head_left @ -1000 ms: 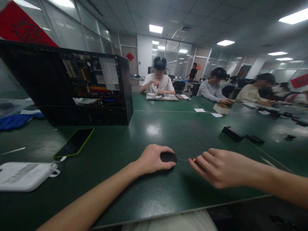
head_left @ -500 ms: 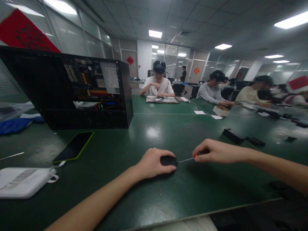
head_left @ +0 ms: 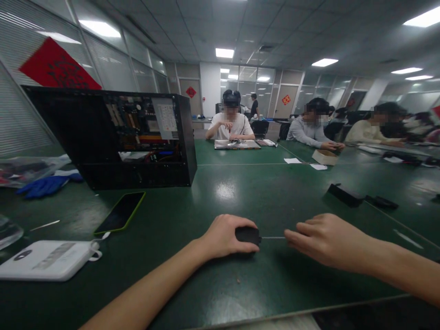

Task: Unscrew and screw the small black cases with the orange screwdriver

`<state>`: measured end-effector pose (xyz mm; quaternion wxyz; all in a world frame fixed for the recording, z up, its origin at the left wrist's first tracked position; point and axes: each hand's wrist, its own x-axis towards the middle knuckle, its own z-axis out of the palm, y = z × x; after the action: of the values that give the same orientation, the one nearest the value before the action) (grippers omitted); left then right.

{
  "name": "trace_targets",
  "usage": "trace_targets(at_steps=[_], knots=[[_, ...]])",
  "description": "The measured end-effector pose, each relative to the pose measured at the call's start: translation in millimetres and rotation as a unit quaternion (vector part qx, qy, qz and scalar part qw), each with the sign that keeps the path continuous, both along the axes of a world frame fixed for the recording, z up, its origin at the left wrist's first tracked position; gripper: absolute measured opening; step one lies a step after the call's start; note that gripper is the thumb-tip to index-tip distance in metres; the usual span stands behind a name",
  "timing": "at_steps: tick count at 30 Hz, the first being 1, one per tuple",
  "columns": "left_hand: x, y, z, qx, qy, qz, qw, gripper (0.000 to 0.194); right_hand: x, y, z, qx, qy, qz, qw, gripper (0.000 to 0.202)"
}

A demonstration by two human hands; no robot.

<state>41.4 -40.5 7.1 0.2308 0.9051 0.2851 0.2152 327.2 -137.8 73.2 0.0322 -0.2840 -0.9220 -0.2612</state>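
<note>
On the green table [head_left: 220, 284], my left hand [head_left: 227, 236] grips a small black object [head_left: 248, 235] between thumb and fingers. A thin metal shaft [head_left: 273, 238] runs from the right end of that object to my right hand [head_left: 319, 238], whose fingers are closed round its other end. The handle is hidden inside that hand. Shaft tip and black object meet or nearly meet; the exact contact is too small to tell.
An open black computer case [head_left: 158, 174] stands at the left, with a phone [head_left: 120, 213], a white power bank [head_left: 51, 260] and blue gloves [head_left: 46, 184] near it. Black parts [head_left: 345, 195] lie at the right. Across the table a person [head_left: 232, 121] works.
The view has shifted slightly. My right hand has turned so its back faces up, and the red handle end seen earlier is now covered. The shaft looks more level.
</note>
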Motion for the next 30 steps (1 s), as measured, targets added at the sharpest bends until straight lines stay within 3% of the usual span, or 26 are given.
trace_targets(at_steps=[2,4,7,10,11,13,16,18,21,30], knots=[[-1,1,0.8,-0.001,0.003,-0.003,1.000,0.048,-2,6,5.4,-0.105,0.036,-0.055,0.992,0.022],[-1,1,1.9,-0.005,0.004,-0.007,1.000,0.046,-3,12,11.5,-0.222,0.078,-0.104,0.966,0.024],[-1,2,3.1,-0.011,0.001,-0.014,1.000,0.044,-4,23,19.1,-0.382,0.152,-0.167,0.896,0.035],[-1,2,2.3,-0.007,0.000,-0.015,1.000,0.044,-3,29,22.0,-0.473,0.189,-0.199,0.837,0.045],[-1,2,1.6,-0.003,0.001,-0.015,1.000,0.044,-3,29,21.8,-0.475,0.184,-0.198,0.838,0.045],[-1,3,0.1,0.003,0.003,-0.017,1.000,0.044,-3,25,20.1,-0.422,0.148,-0.176,0.877,0.040],[-1,4,-1.7,0.008,0.001,-0.019,1.000,0.044,-4,11,14.6,-0.233,0.072,-0.126,0.962,0.031],[-1,4,-2.3,0.009,-0.001,-0.018,1.000,0.044,-5,3,10.4,-0.132,0.033,-0.102,0.986,0.030],[0,5,-2.6,0.011,0.000,-0.016,1.000,0.044,-6,-2,6.3,-0.093,0.013,-0.089,0.992,0.030],[0,5,-3.1,0.021,0.000,-0.022,1.000,0.045,-4,-1,5.0,-0.135,0.030,-0.112,0.984,0.027]])
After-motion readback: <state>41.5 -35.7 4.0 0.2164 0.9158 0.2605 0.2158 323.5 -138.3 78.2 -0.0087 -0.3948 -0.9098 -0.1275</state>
